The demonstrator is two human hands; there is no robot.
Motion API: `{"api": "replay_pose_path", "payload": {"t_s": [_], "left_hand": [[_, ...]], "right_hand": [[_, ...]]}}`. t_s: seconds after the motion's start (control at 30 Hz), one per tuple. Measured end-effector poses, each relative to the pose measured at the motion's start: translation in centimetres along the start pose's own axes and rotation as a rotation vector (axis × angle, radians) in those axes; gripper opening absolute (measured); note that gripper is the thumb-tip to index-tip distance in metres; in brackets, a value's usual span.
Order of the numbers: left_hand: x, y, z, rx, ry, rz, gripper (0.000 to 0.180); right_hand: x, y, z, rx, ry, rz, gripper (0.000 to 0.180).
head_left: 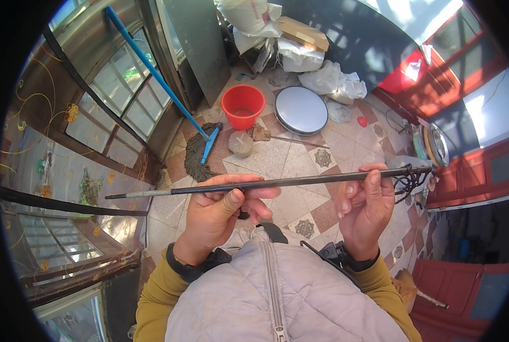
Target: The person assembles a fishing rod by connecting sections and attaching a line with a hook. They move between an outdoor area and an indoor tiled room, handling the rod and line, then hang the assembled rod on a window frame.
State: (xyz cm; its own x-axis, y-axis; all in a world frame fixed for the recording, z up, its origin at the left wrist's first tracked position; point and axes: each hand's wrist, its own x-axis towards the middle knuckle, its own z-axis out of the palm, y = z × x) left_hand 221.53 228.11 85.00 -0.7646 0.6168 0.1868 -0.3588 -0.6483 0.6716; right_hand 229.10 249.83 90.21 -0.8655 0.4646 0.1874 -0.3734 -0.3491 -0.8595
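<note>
A long, dark, tapered rod (311,180), which looks like a steelyard beam, lies almost level across the view in front of my chest. Its thin left end carries a pale grey sleeve and a dark tip. Near the thick right end hang tangled dark cords or hooks (409,183); which of the two I cannot tell. My left hand (211,214) holds the rod with the thumb over it and the fingers beneath. My right hand (371,214) pinches it beside the tangle, thumb in front and fingers partly hidden behind.
On the tiled floor (283,157) ahead stand a red bucket (243,114), a round silver-topped object (301,110) and a rounded stone-like lump (240,144). A blue-handled mop (157,74) leans at the left. White sacks (334,80) lie farther back. Red cabinets (477,176) line the right.
</note>
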Motion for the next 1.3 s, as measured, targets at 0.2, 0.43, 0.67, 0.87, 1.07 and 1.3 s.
{"api": "replay_pose_path", "payload": {"t_s": [0.2, 0.43, 0.67, 0.87, 1.07, 1.3], "left_hand": [[0.1, 0.0, 0.1, -0.002, 0.006, 0.004, 0.034], [0.1, 0.4, 0.0, 0.072, 0.029, -0.002, 0.034], [0.2, 1.2, -0.1, 0.082, 0.023, -0.042, 0.031], [0.0, 1.4, -0.4, 0.103, 0.028, -0.060, 0.033], [0.1, 1.0, -1.1, 0.126, 0.038, -0.008, 0.041], [0.1, 0.9, -1.7, 0.208, 0.105, 0.047, 0.041]], "right_hand": [[0.3, 0.1, 0.0, -0.005, 0.011, 0.000, 0.017], [0.6, 0.3, 0.4, -0.033, 0.019, 0.003, 0.017], [0.6, 0.5, 0.9, -0.008, 0.059, 0.048, 0.017], [0.7, 0.8, 1.0, -0.020, 0.053, 0.050, 0.017], [0.4, 1.1, 0.4, 0.079, 0.010, 0.097, 0.012], [-0.1, 1.2, 0.4, 0.071, -0.057, 0.064, 0.013]]}}
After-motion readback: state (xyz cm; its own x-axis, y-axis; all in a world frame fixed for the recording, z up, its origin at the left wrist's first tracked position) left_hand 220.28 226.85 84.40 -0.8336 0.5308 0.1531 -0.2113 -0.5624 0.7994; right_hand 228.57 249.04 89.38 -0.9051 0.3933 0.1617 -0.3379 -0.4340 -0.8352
